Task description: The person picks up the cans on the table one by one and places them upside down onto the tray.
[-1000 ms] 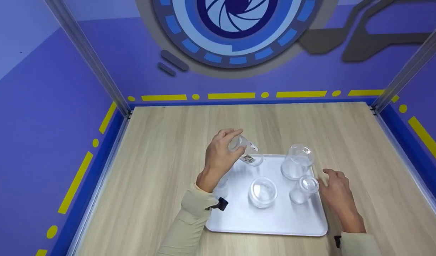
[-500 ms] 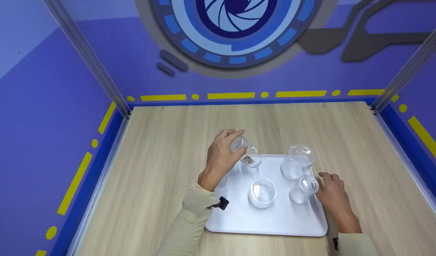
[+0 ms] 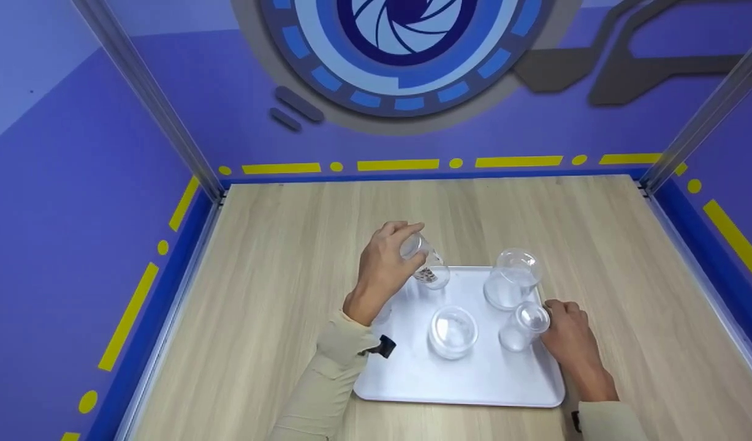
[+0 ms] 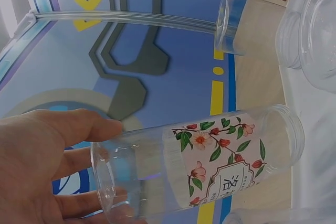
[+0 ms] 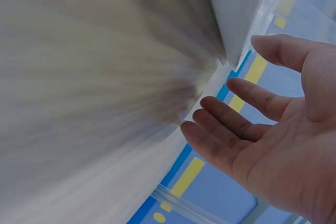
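Observation:
My left hand (image 3: 385,260) grips a clear jar (image 4: 220,163) with a floral label around its base end. The jar tilts with its threaded mouth low over the tray's back edge; whether it touches is hard to tell. At the right rim of the white tray (image 3: 455,387), my right hand (image 5: 278,124) has its fingers loosely bent and thumb apart, holding nothing. A small clear jar (image 3: 523,327) stands nearest to it on the tray, with a bigger clear jar (image 3: 512,282) just behind. Near the tray's middle sits a round clear container (image 3: 453,334).
Partly hidden behind my left forearm, another clear container (image 3: 383,313) is at the tray's left side. The wooden table (image 3: 277,275) extends around the tray. Blue-purple panels (image 3: 376,144) with metal corner posts (image 3: 149,92) close in the back and sides.
My right hand has moved left to the tray's right rim. The left hand has shifted slightly right, and the held jar has turned a little, its mouth end lower and further left.

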The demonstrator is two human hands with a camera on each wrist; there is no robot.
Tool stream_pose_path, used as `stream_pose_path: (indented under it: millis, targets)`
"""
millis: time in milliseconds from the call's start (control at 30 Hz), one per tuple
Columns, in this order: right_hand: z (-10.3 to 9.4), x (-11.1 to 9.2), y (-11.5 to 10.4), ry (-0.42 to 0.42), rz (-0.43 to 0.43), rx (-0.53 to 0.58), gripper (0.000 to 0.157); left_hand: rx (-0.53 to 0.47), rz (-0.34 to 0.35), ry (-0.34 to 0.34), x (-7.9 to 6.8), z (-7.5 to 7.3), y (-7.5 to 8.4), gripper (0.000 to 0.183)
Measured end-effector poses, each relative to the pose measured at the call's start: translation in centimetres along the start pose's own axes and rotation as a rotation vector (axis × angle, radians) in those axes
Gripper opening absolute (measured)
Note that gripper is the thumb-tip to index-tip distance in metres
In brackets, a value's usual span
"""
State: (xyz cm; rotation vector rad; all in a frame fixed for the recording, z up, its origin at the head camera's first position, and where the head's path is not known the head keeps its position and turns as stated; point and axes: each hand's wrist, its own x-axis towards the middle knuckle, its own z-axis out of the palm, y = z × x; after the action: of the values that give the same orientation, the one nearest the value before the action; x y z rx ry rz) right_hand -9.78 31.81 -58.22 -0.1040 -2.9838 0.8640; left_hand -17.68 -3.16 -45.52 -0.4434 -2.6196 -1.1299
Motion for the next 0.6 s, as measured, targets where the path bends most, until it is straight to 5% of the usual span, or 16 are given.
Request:
stream_pose_path:
  millis: [600]
  targets:
    - [0.56, 0.02, 0.42, 0.027, -0.050, -0.074, 0.036, 0.048, 0.012, -0.038, 0.47, 0.43, -0.35, 0.045]
